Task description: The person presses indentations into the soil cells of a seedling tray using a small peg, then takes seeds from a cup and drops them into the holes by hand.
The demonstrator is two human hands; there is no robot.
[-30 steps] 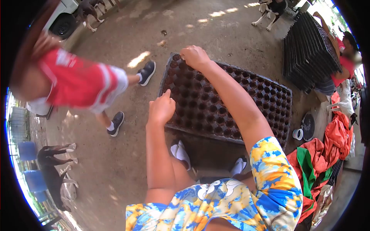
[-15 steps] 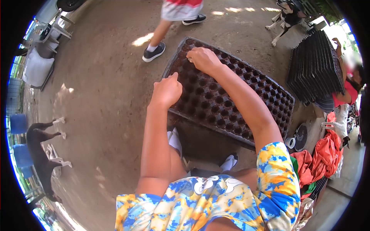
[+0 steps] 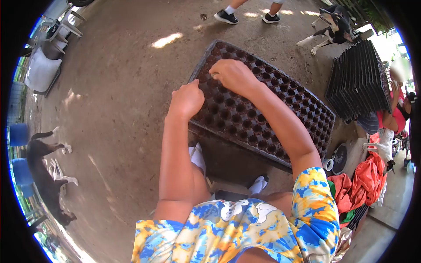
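A large black seedling tray [image 3: 266,115] with rows of round cells holding dark brown soil lies in front of me. My right hand [image 3: 233,75] hovers over its far-left part, fingers pinched together; anything between the fingertips is too small to make out. Near the tray's left edge is my left hand [image 3: 187,101], its fingers curled in and the thumb side toward the tray. What it holds, if anything, is hidden in the palm. Several cells close to my hands show small hollows in the soil.
A tall stack of black trays [image 3: 357,81] stands at the right, a seated person [image 3: 397,111] behind it. Red cloth [image 3: 368,177] and a white cup [image 3: 327,164] lie nearer. Dogs are at the left [image 3: 46,175] and upper right [image 3: 335,26]. Another person's shoes [image 3: 226,17] are at the top.
My right hand has shifted slightly toward me and left over the tray, my left hand slightly left. The walking person has moved right and farther off. The far dog has turned its head.
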